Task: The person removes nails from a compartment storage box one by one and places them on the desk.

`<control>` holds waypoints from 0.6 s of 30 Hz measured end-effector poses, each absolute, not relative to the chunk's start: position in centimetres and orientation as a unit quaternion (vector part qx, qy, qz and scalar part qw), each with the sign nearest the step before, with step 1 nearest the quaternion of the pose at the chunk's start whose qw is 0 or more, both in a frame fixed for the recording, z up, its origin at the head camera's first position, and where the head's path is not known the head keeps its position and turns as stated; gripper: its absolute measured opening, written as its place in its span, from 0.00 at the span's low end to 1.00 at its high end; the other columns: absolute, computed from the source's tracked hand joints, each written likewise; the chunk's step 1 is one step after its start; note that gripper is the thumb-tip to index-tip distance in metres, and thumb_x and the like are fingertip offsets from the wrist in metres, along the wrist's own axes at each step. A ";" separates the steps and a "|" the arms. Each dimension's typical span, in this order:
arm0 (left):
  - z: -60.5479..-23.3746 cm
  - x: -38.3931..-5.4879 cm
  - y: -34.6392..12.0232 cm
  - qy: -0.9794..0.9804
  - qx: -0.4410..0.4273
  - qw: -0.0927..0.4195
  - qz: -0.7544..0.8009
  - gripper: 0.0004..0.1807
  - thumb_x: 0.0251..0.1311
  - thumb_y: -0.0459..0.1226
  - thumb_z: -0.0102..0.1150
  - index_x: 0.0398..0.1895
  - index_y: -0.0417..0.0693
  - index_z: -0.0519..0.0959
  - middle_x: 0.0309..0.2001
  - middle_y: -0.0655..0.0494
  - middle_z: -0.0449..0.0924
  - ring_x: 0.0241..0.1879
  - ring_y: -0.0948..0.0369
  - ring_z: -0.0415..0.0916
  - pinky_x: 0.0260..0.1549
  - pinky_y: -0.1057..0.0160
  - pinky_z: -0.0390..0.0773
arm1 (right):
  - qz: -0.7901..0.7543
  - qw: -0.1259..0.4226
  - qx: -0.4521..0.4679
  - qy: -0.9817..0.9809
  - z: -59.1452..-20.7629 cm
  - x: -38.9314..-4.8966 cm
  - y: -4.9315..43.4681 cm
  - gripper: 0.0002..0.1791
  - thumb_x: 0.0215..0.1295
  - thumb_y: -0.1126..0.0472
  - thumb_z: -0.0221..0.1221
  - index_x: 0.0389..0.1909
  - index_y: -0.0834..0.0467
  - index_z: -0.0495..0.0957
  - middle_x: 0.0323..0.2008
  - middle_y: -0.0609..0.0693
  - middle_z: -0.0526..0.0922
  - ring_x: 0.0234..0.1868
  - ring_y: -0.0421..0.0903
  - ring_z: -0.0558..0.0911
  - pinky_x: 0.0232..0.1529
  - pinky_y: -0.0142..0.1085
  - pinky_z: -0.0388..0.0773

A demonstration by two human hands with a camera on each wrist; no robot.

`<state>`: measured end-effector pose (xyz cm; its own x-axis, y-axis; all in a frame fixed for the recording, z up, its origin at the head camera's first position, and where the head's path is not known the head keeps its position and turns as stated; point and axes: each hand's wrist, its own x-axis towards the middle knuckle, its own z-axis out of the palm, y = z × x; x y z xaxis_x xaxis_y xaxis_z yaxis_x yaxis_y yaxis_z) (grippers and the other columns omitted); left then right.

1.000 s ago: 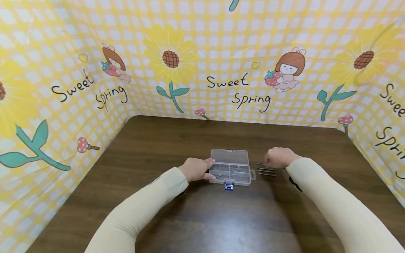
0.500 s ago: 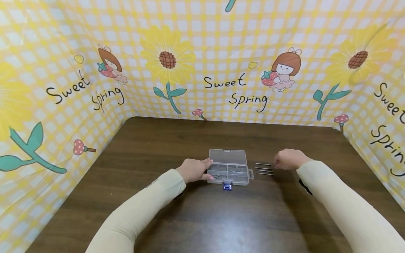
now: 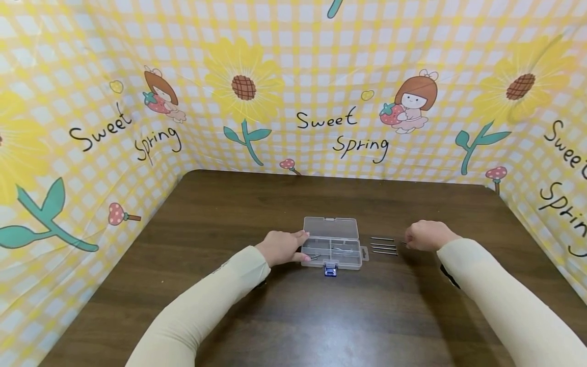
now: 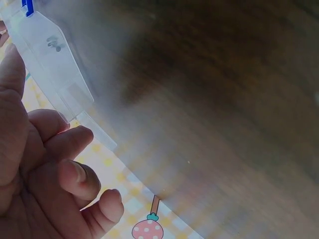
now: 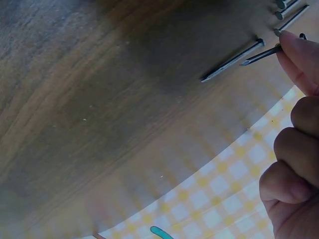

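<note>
A clear plastic compartment box (image 3: 338, 263) stands with its lid (image 3: 330, 228) up. My left hand (image 3: 281, 247) grips its left end, the thumb at the front corner and the index finger by the hinge. Thin metal pieces (image 3: 314, 257) lie inside, too small to tell apart. In the right wrist view, my right hand (image 5: 299, 139) pinches a nail (image 5: 261, 55) between thumb and index finger, the other fingers curled in. Close beside it, a second nail (image 5: 233, 60) lies on the wood. Several nails (image 3: 383, 246) lie in a row between the box and my right hand (image 3: 428, 235).
The brown wooden table (image 3: 257, 204) meets a yellow checked cloth (image 3: 321, 158) at the back and sides. A blue latch (image 3: 330, 270) sticks out from the box's front, and a clear hanging tab (image 3: 365, 253) from its right end.
My right hand has moved rightward from over the row of nails, uncovering them. My left hand stays at the box's left end. The head view has shifted slightly.
</note>
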<state>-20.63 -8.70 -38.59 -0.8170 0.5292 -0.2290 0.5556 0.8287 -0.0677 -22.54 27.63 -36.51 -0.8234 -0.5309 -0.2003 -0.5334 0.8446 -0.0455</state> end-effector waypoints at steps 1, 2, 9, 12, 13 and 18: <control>-38.6 -20.7 -8.7 0.951 0.285 0.102 -0.066 0.40 0.60 0.61 0.50 0.71 0.50 0.65 0.68 0.56 0.65 0.39 0.56 0.83 0.25 0.58 0.77 | 0.006 0.103 -0.279 0.955 -36.6 -22.5 27.7 0.07 0.56 0.62 0.64 0.21 0.52 0.78 0.22 0.41 0.77 0.23 0.38 0.72 0.24 0.40 0.73; -38.7 -20.7 -8.7 0.951 0.285 0.103 -0.066 0.40 0.60 0.61 0.50 0.71 0.50 0.65 0.68 0.56 0.65 0.40 0.56 0.83 0.26 0.58 0.78 | 0.005 0.105 -0.278 0.955 -36.6 -22.4 27.7 0.07 0.56 0.62 0.64 0.21 0.52 0.78 0.22 0.41 0.77 0.23 0.38 0.72 0.24 0.40 0.73; -38.9 -21.1 -8.8 0.948 0.297 0.093 -0.067 0.40 0.60 0.63 0.49 0.70 0.50 0.65 0.67 0.56 0.67 0.37 0.56 0.83 0.24 0.59 0.78 | -0.001 0.118 -0.274 0.955 -36.9 -22.4 28.2 0.07 0.57 0.63 0.63 0.22 0.53 0.79 0.22 0.41 0.77 0.23 0.38 0.73 0.24 0.39 0.73; -38.7 -21.1 -8.8 0.947 0.298 0.093 -0.070 0.40 0.60 0.63 0.49 0.70 0.50 0.66 0.67 0.56 0.67 0.34 0.57 0.83 0.22 0.60 0.77 | -0.001 0.121 -0.274 0.954 -37.1 -22.4 28.4 0.07 0.57 0.63 0.63 0.22 0.53 0.78 0.23 0.41 0.77 0.23 0.38 0.72 0.25 0.40 0.73; -38.7 -21.0 -8.8 0.947 0.297 0.095 -0.072 0.40 0.60 0.63 0.49 0.70 0.50 0.65 0.67 0.56 0.67 0.35 0.56 0.83 0.22 0.59 0.77 | -0.002 0.122 -0.275 0.954 -37.2 -22.4 28.5 0.07 0.57 0.63 0.63 0.22 0.53 0.78 0.22 0.41 0.77 0.23 0.38 0.72 0.24 0.40 0.73; -38.5 -20.7 -8.7 0.951 0.281 0.106 -0.068 0.39 0.60 0.61 0.51 0.71 0.51 0.65 0.68 0.57 0.65 0.40 0.55 0.83 0.25 0.57 0.78 | 0.003 0.116 -0.280 0.953 -37.6 -22.7 28.4 0.08 0.56 0.63 0.64 0.20 0.52 0.78 0.21 0.41 0.75 0.22 0.38 0.71 0.24 0.40 0.73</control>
